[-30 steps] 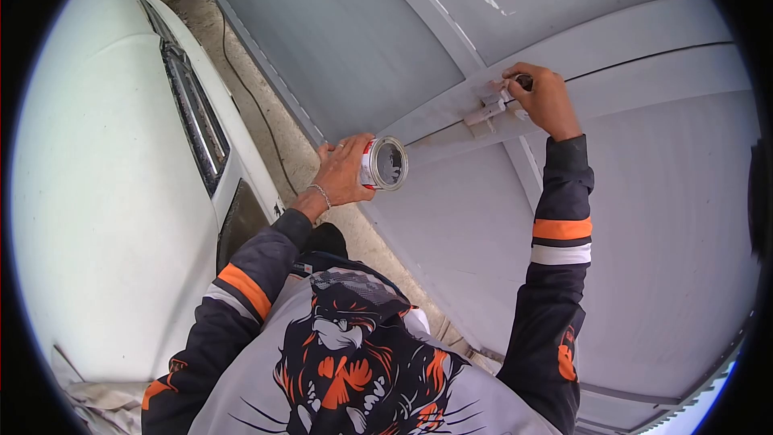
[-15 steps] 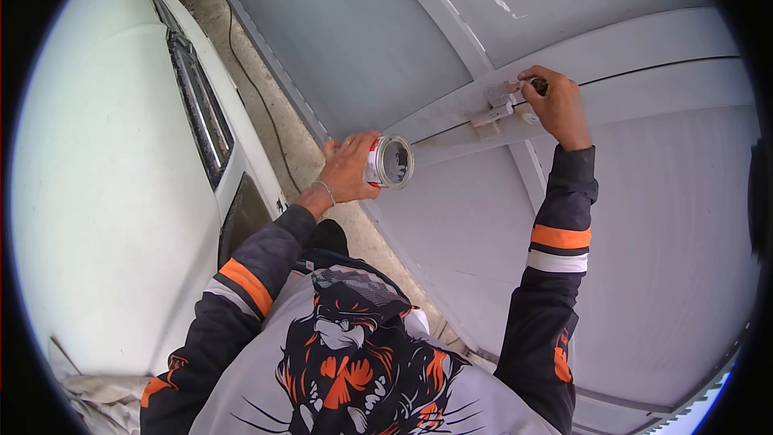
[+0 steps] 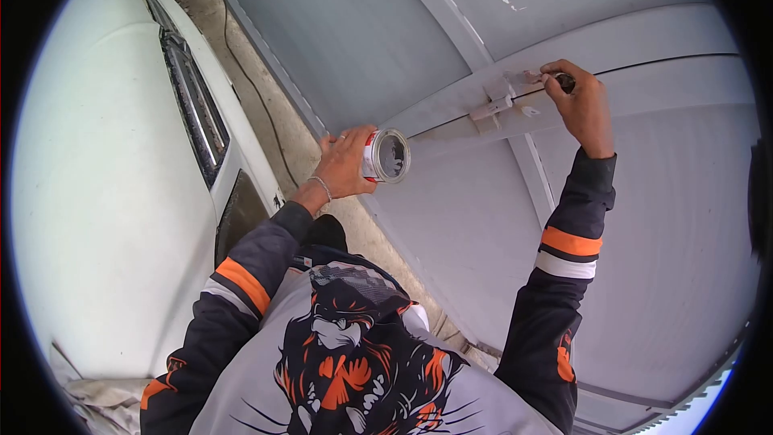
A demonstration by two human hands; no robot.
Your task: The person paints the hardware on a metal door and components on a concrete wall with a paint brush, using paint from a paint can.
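Note:
My left hand [image 3: 342, 163] grips a small open paint can [image 3: 386, 156] with a red and white label, its mouth turned toward the camera. My right hand [image 3: 581, 103] is raised against the grey metal gate [image 3: 644, 217] and is closed on a small brush [image 3: 555, 78]. The brush tip touches the gate's horizontal bar just right of the bolt latch [image 3: 497, 100]. Most of the brush is hidden inside my fist.
A white car [image 3: 105, 185] with a dark grille stands close on the left. A narrow strip of concrete ground [image 3: 278, 125] with a black cable runs between car and gate. A crumpled cloth [image 3: 93, 407] lies at the lower left.
My right hand has slid to the right along the bar, away from the latch. The paint can stays in about the same place.

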